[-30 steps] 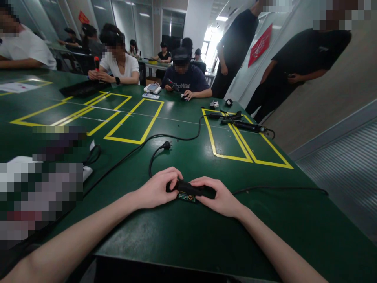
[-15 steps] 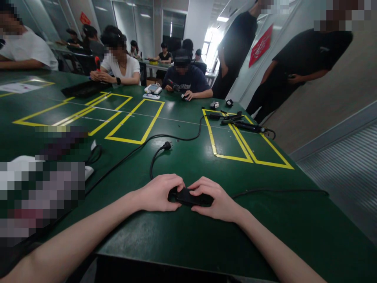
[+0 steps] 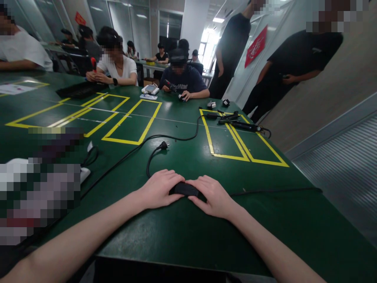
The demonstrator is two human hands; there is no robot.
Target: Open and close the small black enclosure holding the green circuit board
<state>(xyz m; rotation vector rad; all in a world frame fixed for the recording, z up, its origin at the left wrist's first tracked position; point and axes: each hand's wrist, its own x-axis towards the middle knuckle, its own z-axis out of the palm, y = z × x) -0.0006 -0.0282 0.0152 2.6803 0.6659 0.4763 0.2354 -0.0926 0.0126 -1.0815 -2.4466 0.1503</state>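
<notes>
A black power adapter [image 3: 186, 189] lies low over the table's near part, between my two hands. My left hand [image 3: 163, 188] is closed around its left end, with thumb below and fingers over the top. Its right end sits in the grip of my right hand [image 3: 209, 195], which hides that side. A mains cord [image 3: 149, 160] curves out behind my left hand to a black plug [image 3: 164, 146] on the green table [image 3: 165, 239]. From beyond my right hand a thin black cable [image 3: 273, 191] runs off to the right.
Another long black cable [image 3: 118, 161] crosses the table to black tools [image 3: 244, 125] at the far right. Yellow tape outlines [image 3: 120, 140] mark the tabletop. At left are blurred-out items [image 3: 44, 196]. Several people sit across the table; two stand at right.
The adapter has turned in my hands, now showing a narrower side. My fingers have moved closer together over it. The whole view has shifted slightly.
</notes>
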